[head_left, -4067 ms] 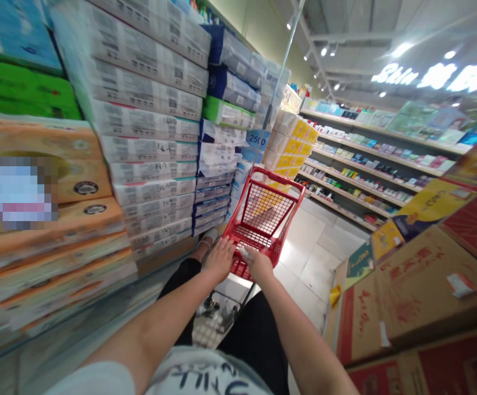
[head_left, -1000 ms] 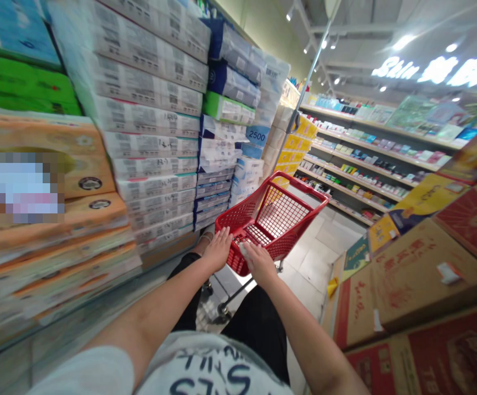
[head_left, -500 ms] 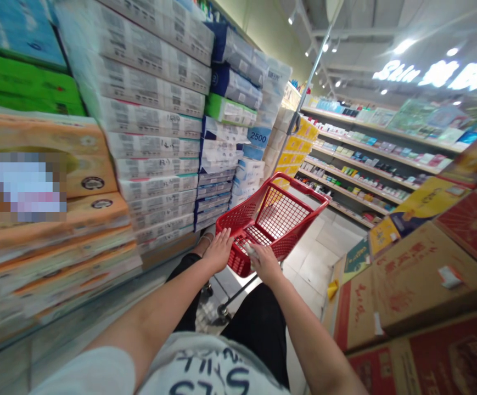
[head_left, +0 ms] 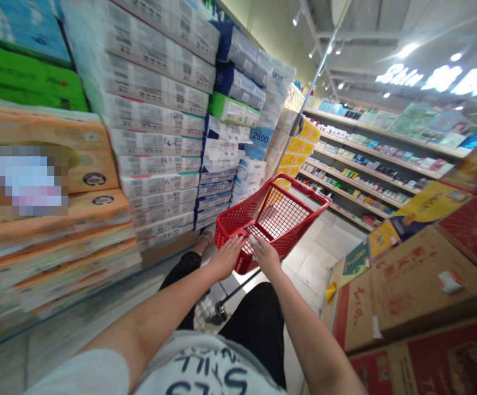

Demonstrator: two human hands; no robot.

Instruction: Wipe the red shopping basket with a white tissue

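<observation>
A red plastic shopping cart (head_left: 232, 222) with a mesh basket stands in front of my legs, its wheels on the tiled floor. My left hand (head_left: 226, 260) lies at the basket's near edge, palm down, its fingers stretched out. Just to the right, my right hand (head_left: 268, 258) is closed around a small crumpled whitish thing (head_left: 255, 244) at the same edge. What this is, I cannot make out. The two hands are close together but apart. Nothing shows inside the part of the basket that I can see.
Tall stacks of plastic-wrapped white packs (head_left: 160, 123) and orange packs (head_left: 98, 206) line the left side. Cardboard cartons (head_left: 423, 274) are piled on the right. Shelves of small boxed goods (head_left: 370, 164) stand beyond the cart, with a slanting metal pole (head_left: 318, 77) before them.
My left hand has slid to the right along the basket's near edge, closer to my right hand. The right hand and the cart have hardly moved.
</observation>
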